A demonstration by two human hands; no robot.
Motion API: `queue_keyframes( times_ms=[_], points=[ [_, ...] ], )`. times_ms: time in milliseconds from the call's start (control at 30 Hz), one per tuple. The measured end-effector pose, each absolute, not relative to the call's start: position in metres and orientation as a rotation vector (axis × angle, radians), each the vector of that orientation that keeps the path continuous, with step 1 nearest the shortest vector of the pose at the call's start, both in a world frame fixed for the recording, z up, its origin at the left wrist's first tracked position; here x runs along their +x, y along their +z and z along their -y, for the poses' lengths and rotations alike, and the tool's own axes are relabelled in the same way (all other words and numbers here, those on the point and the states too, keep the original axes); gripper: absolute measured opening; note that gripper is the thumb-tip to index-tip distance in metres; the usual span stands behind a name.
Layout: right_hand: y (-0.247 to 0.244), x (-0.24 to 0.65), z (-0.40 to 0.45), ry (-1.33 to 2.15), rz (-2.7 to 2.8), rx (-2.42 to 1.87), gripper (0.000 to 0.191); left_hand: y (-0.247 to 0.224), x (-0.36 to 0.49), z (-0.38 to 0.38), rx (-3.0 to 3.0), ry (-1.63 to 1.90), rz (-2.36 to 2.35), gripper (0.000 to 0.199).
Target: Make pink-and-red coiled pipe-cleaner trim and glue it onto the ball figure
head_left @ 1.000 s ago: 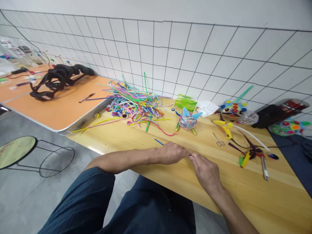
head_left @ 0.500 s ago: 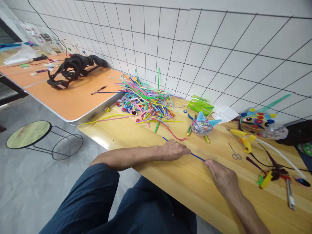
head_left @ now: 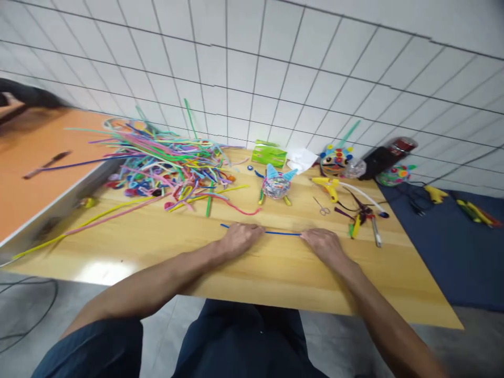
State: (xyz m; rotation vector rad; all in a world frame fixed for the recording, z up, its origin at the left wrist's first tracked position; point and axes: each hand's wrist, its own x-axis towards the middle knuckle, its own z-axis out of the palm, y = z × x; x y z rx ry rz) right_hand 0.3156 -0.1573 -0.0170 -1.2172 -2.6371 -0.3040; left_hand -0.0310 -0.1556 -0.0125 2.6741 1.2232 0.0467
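Stem (head_left: 282, 233), blue and thin, lies almost straight between the two hands, near the middle of the bench (head_left: 275, 273). Taking this stem as the clock centre, with the wall at 12, the left hand (head_left: 242, 237) is at 9 and pinches it with fingers closed; a short end comes out beyond this hand. The right hand (head_left: 323, 242) is at 3, its grip pressed together on the other end, which the fingers hide. Holding from both sides probably serves to keep the stem in line and lightly pulled. If it touches the wood, I cannot tell. The eared ball (head_left: 276, 186) stands at 12, perhaps to be seen easily from the seat. Toward 10 spreads the pile (head_left: 169, 152), near the wall, so its loose ends seem out of the way. Scissors (head_left: 324, 211) are at 2, glue gun (head_left: 329, 188) just behind, cutter (head_left: 377, 233) at 3, in easy reach of the right hand. Toward 6, bare wood runs to the near edge, giving the forearms room; sideways, both hands have room also.
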Motion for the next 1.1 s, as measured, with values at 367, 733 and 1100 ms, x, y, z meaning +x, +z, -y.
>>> queue_keyframes(
  times_ms=[367,733,1100],
  points=[
    [0.003,0.243,0.214,-0.355,2.402,-1.274,0.043,-0.019,-0.021,0.164,2.763,0.125,-1.136,0.037],
    [-0.015,0.255,0.195,-0.244,2.448,-1.290,0.029,-0.046,-0.045,0.150,2.759,0.504,-1.039,0.035],
    [-0.031,0.288,0.196,-0.293,2.344,-1.439,0.026,-0.044,-0.047,0.134,2.705,0.445,-1.131,0.033]
  ],
)
